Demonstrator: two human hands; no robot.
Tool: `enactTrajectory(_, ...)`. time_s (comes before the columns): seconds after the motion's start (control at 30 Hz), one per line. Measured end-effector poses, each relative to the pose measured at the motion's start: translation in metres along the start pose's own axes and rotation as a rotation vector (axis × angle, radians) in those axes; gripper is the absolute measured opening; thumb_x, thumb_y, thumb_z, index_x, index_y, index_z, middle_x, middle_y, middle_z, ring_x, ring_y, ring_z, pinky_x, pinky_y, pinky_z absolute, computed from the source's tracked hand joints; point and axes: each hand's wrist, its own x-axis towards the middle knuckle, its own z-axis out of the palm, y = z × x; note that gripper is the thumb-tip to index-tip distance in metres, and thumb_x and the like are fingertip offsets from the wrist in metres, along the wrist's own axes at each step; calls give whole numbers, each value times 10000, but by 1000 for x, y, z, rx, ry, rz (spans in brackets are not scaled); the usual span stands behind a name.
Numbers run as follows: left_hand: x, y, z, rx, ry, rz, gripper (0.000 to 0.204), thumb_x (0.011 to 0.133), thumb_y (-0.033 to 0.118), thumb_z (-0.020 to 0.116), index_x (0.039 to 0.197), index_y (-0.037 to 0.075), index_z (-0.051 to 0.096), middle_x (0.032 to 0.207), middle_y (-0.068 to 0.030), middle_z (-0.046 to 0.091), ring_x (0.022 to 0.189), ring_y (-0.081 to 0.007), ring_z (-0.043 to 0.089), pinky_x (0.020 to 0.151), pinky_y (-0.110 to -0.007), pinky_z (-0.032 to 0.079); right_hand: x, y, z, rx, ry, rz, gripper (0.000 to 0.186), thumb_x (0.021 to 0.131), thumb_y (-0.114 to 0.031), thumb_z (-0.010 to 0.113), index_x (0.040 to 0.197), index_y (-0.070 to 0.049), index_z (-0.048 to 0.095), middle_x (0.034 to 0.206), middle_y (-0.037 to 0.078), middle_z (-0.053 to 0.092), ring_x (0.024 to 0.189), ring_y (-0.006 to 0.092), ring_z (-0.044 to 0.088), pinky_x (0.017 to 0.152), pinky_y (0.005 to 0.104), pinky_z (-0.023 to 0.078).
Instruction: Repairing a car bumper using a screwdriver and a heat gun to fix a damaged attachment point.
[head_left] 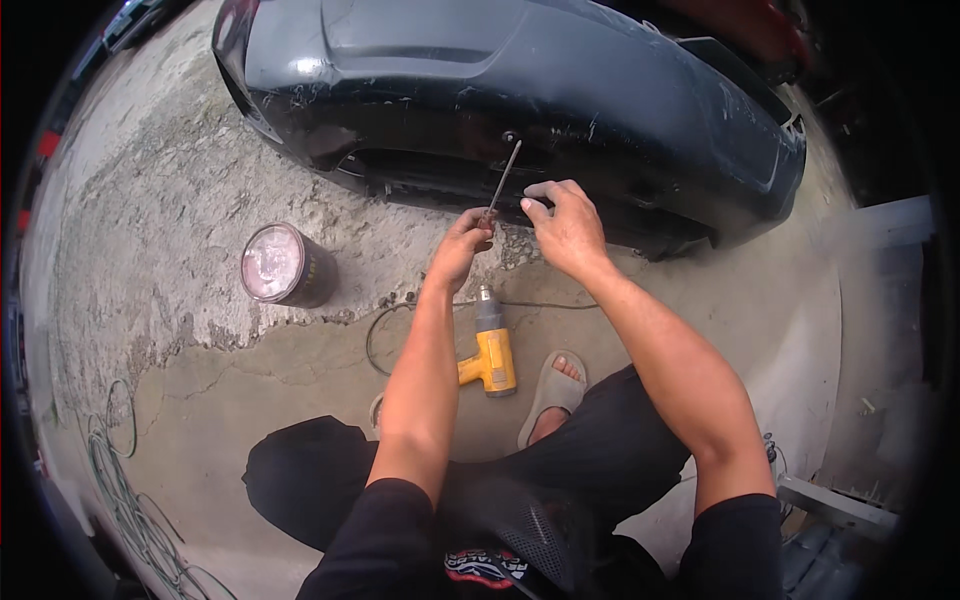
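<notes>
My left hand [458, 250] is closed around the reddish handle of a screwdriver [507, 172]. Its long metal shaft points up and away, the tip just below a small light spot on a scuffed black car bumper [420, 125]. Close by on the right, my right hand [570, 226] has thumb and forefinger drawn together near the bumper's lower edge. What those fingers hold, if anything, is too small to make out. A yellow and grey heat gun [494, 352] lies on the ground below my hands.
A dark round tub [292, 268] with a pale, stained top stands on rough concrete at left. A cable [374, 340] runs behind the heat gun. Coiled green hose or cord [120, 500] lies at lower left. A metal frame [838, 505] is at lower right, near my elbow.
</notes>
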Motion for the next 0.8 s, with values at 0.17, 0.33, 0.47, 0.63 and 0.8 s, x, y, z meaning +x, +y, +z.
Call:
enactTrajectory(0.17, 27, -17, 20, 263, 201, 296, 288, 983, 333, 598, 1087, 83, 695, 980, 14, 595, 906, -119, 516, 846, -285, 412, 29, -27, -51, -153, 295, -156, 242, 893, -234, 691, 1062, -61, 679, 1016, 85, 593, 855, 224, 621, 804, 406, 503)
enactTrajectory(0.33, 47, -31, 26, 406, 414, 359, 432, 1006, 431, 562, 947, 12, 650, 870, -69, 587, 870, -182, 531, 818, -328, 430, 41, -37, -54, -440, 386, -394, 712, 763, -312, 831, 1377, -137, 517, 1435, 158, 422, 1364, 371, 371, 1121, 511, 322)
enactTrajectory(0.47, 55, -30, 38, 429, 424, 415, 496, 992, 470, 568, 880, -13, 595, 813, -115, 547, 807, -214, 520, 758, -342, 435, 62, -22, -58, -573, 371, -466, 857, 736, -383, 849, 1449, -149, 437, 1497, 164, 378, 1435, 394, 297, 1158, 549, 271)
enactTrajectory(0.63, 63, -35, 45, 376, 472, 420, 507, 930, 481, 635, 820, -11, 584, 778, -144, 539, 730, -303, 518, 685, -398, 425, 72, -15, -49, -656, 275, -454, 1086, 626, -501, 887, 1512, -153, 362, 1576, 147, 301, 1464, 414, 251, 1164, 597, 225)
enactTrajectory(0.8, 63, -37, 47, 394, 522, 420, 510, 925, 482, 634, 805, -10, 572, 743, -161, 542, 723, -332, 528, 675, -415, 424, 80, -7, -35, -649, 301, -499, 1123, 623, -575, 858, 1529, -174, 328, 1589, 128, 270, 1479, 414, 206, 1150, 664, 171)
